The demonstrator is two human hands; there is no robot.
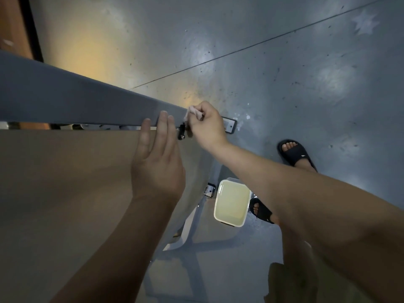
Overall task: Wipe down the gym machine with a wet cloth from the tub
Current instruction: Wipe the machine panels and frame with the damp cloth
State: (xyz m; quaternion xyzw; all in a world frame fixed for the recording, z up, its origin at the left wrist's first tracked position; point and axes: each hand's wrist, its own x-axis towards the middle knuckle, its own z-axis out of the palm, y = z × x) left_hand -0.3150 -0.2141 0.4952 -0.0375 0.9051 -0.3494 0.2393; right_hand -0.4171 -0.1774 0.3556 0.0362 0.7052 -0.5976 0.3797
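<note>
The right hand [206,125] is clenched around a pale cloth [193,112], which bunches out above the knuckles against the end of the grey machine beam [76,101]. The left hand [156,158] lies flat, fingers extended, fingertips on the beam just beside it. The tub [232,203] sits on the floor below, well apart.

Your single head-worn wide-angle camera looks steeply down, almost straight at the floor [284,62], from close above the gym machine's grey beam [76,99], which crosses the left half of the frame. Your forearms enter from the bottom edge; straight lines bow towards the borders.
</note>
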